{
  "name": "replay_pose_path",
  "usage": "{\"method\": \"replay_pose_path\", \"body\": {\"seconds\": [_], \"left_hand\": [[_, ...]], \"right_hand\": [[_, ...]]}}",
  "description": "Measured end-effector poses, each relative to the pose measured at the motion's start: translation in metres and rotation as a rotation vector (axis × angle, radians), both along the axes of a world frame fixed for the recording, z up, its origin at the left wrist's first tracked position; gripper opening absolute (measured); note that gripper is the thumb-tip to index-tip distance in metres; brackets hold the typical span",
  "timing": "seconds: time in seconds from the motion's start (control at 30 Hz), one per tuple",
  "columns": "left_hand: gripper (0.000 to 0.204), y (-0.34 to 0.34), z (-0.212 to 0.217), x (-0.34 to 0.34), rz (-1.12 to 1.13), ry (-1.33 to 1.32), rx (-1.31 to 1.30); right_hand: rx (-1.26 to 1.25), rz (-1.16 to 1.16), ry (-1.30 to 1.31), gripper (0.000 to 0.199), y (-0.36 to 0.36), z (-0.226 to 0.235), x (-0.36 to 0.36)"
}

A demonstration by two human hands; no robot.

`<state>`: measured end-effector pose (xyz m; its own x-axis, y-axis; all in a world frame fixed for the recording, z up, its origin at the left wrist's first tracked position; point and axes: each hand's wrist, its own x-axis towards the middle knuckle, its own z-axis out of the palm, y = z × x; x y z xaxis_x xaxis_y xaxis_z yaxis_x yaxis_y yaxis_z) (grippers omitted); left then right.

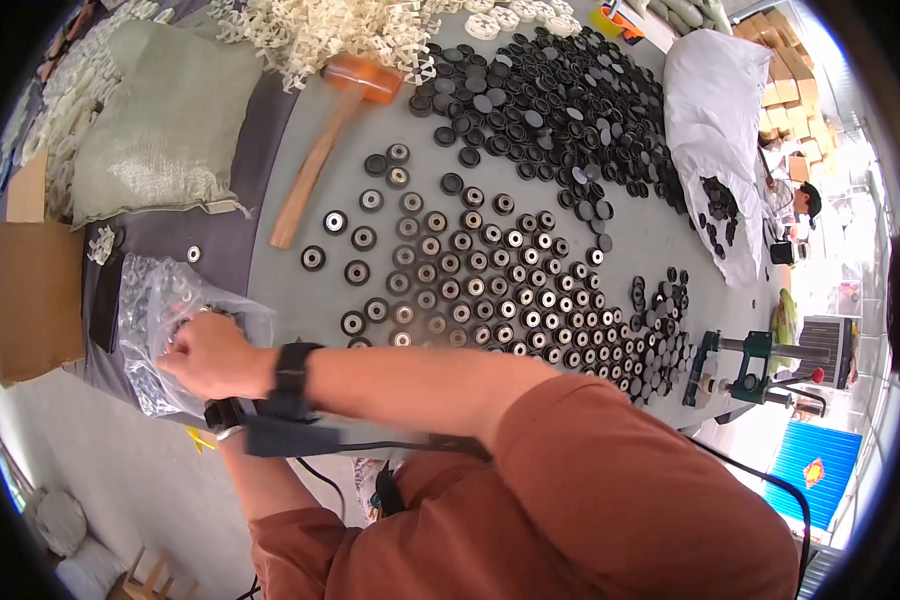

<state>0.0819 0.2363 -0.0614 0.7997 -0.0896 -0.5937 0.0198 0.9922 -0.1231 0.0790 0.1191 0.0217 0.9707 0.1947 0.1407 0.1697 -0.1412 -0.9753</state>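
Note:
My right hand (213, 357) is over the mouth of a clear plastic bag (142, 325) holding small shiny metal parts. Its fingers curl down into the bag, and what they grip is hidden. A black strap circles that wrist. My left forearm (255, 480) rises from below, and a dark band shows at its wrist. The left hand itself is hidden behind my right hand and wrist. To the right, many black round pieces with metal centres (478, 285) are spread on the grey table (300, 290). One such piece (193, 254) lies by itself near the bag.
A mallet (315, 160) with orange head and wooden handle lies across the table. Behind are heaps of black caps (560, 110) and cream plastic parts (320, 35). A woven sack (165, 120), cardboard box (38, 290), white sack (715, 100) and green hand press (755, 365) stand around.

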Motion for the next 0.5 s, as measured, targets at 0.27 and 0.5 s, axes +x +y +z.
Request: {"method": "replay_pose_path", "body": {"seconds": [0.27, 0.5], "left_hand": [[0.013, 0.022, -0.003, 0.013, 0.123, 0.042, -0.356], [0.008, -0.042, 0.048, -0.015, -0.059, 0.053, -0.495]], "right_hand": [[-0.021, -0.062, 0.647, 0.026, -0.228, 0.05, -0.046], [-0.569, -0.502, 0.199, 0.036, -0.33, -0.032, -0.02]]}}
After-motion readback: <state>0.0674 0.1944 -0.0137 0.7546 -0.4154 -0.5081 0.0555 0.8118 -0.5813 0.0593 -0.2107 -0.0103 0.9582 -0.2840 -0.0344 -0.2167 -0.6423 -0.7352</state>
